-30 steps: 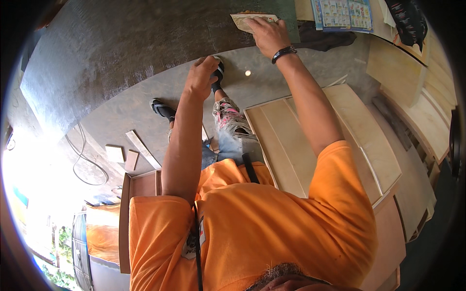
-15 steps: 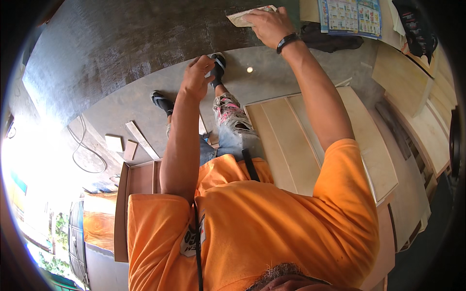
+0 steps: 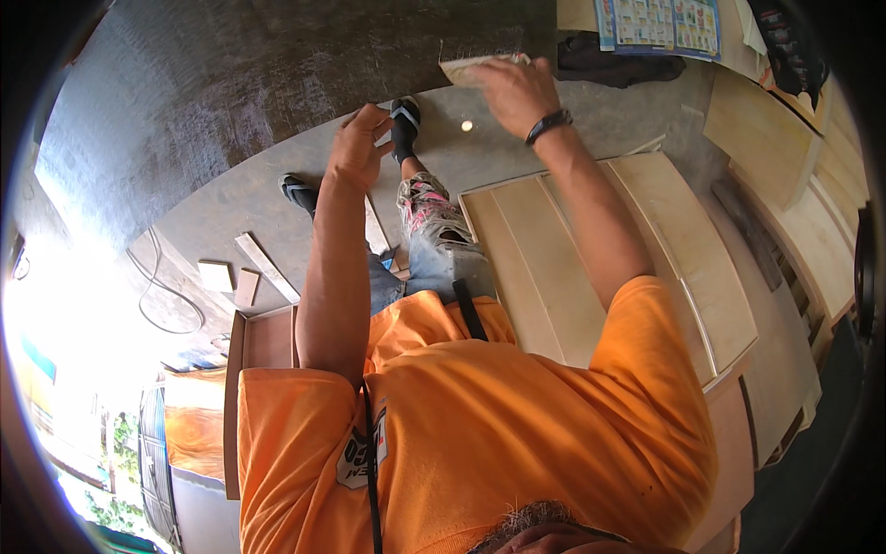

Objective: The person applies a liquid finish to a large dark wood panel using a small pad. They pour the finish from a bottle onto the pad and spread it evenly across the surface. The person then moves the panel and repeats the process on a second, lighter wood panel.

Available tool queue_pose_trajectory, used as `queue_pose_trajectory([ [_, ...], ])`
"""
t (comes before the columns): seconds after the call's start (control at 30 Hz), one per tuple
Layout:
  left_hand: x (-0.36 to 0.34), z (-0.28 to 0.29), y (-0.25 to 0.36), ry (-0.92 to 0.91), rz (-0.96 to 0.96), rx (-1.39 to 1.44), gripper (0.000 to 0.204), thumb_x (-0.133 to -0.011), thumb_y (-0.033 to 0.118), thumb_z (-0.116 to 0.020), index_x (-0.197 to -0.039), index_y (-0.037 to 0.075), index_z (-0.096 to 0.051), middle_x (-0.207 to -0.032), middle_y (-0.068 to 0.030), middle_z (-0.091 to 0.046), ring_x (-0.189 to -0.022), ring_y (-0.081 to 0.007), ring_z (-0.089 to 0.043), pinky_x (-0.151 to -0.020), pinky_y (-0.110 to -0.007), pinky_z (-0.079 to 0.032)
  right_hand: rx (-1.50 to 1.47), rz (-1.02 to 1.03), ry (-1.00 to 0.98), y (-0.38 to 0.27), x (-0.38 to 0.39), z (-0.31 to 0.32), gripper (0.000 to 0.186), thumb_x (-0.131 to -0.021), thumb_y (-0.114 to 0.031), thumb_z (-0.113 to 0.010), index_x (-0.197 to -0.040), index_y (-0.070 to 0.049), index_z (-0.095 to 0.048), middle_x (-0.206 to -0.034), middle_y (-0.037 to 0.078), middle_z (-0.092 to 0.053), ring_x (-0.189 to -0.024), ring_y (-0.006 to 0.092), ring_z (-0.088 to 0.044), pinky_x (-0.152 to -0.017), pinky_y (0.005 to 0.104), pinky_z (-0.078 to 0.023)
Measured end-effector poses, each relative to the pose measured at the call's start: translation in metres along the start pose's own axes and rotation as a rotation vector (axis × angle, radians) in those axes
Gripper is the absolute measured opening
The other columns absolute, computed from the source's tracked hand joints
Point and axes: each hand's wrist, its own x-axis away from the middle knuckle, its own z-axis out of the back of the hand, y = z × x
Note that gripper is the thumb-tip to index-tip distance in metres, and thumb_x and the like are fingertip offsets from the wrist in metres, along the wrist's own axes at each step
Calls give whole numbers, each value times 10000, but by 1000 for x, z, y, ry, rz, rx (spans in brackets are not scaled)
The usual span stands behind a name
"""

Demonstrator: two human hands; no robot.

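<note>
1. Head view: the big dark board [image 3: 277, 83] is in front of you.
2. Your right hand [image 3: 521, 97] has its fingers closed on a pale flat pad [image 3: 464, 71]. The pad is over the board, by its near edge, toward the right end. I can't tell if it touches.
3. Your left hand [image 3: 360, 145] is by the board's near edge, with its fingers bent and thumb a bit apart. I can't tell if it touches the board.
4. Your right sandal [image 3: 406, 113] is near that same edge.
5. On your side of the board, to the right, is a flat wooden panel [image 3: 526, 263].
6. On your side, to the left, is a wood strip [image 3: 267, 268].
7. Just right of the board is a dark lump [image 3: 618, 61].
</note>
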Motion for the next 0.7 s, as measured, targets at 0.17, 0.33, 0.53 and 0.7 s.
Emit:
queue_pose_trajectory([
  [0.17, 4, -3, 3, -11, 1, -55, 436, -880, 278, -530, -1206, -2, -460, -1231, -130, -484, -1170, -262, -449, -968, -521, -335, -137, -138, -10, -20, 54, -2, 250, -782, -126, -553, -1017, -165, -629, -1018, 21, -642, -895, 236, -611, -801, 432, -365],
  [0.33, 14, 2, 3, -46, -24, -56, 518, -898, 289, -511, -1278, -40, -386, -1328, -172, -416, -1238, -290, -400, -992, -538, -315, -544, -246, 131, -1, 65, 57, 326, -795, -81, -523, -1109, -121, -600, -1071, 62, -632, -936, 281, -607, -789, 398, -446],
  [0.53, 18, 0, 7, -59, -31, -37, 486, -891, 271, -527, -1254, -32, -415, -1329, -175, -419, -1256, -305, -381, -995, -536, -309, -211, -30, 392, 42, -2, 55, 308, -806, -84, -525, -1105, -122, -587, -1055, 63, -632, -886, 277, -620, -796, 416, -422],
  [0.7, 11, 7, 1, -12, -15, 9, 398, -845, 252, -564, -1165, 21, -512, -1186, -96, -507, -1206, -271, -421, -981, -524, -295, 101, -26, 228, 37, -17, 6, 298, -808, -119, -540, -1103, -159, -563, -1028, 27, -622, -807, 236, -627, -794, 424, -359],
])
